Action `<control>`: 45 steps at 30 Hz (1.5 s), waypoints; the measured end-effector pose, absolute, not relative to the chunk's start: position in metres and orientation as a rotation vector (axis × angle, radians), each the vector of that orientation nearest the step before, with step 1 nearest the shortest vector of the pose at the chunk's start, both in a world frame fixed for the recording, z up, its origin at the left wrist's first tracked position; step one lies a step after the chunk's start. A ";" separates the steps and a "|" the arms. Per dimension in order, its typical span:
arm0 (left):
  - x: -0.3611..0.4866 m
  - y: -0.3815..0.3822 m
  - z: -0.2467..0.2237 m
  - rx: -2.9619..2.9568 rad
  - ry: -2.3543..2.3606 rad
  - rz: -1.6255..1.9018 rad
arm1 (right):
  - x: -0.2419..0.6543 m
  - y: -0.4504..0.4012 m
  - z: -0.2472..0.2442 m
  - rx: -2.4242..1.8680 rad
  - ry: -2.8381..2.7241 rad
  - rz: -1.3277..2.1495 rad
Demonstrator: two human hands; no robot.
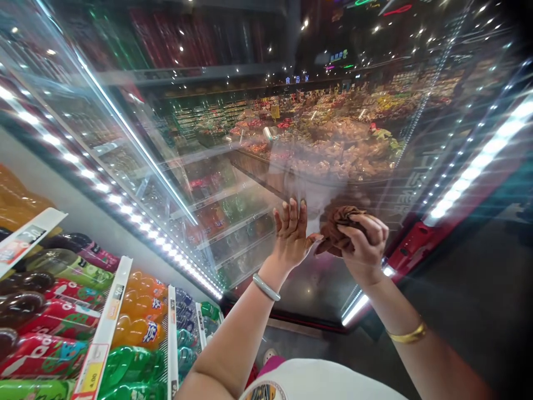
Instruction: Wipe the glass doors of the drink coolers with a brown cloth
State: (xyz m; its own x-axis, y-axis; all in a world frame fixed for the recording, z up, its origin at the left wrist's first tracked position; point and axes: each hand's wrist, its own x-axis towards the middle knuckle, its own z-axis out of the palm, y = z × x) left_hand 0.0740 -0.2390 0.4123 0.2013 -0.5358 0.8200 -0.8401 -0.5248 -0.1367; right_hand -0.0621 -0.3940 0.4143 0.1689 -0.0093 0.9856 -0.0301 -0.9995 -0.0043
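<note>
My right hand (366, 241) is closed around a bunched brown cloth (339, 225), which presses against the glass door (258, 261) of a lit drinks cooler. To the left of it, my left hand (293, 233) lies flat on the same glass with its fingers stretched upward. Its thumb points toward the cloth, close to its edge. A pale bangle circles my left wrist and a gold-coloured one my right. The palm of my right hand is hidden by its fingers and the cloth.
Shelves of bottled drinks (141, 305) with price labels (94, 378) stand at the lower left, inside the cooler. Bright LED strips (125, 208) run along its frame. The door's red edge (410, 244) is at the right. Reflections of store displays cover the glass.
</note>
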 end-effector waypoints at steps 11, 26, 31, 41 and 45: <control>0.050 -0.246 0.352 2.182 -1.279 1.136 | -0.070 -0.381 0.376 2.557 -0.028 1.838; 0.043 -0.238 0.360 2.210 -1.279 1.108 | -0.064 -0.386 0.418 2.440 -0.059 1.968; 0.040 -0.238 0.389 2.163 -1.273 1.223 | -0.069 -0.392 0.431 2.362 -0.108 2.010; 0.047 -0.243 0.484 2.088 -1.295 1.224 | -0.053 -0.383 0.506 2.143 -0.056 2.087; 0.045 -0.243 0.496 2.058 -1.323 1.237 | -0.058 -0.377 0.502 2.123 -0.164 2.099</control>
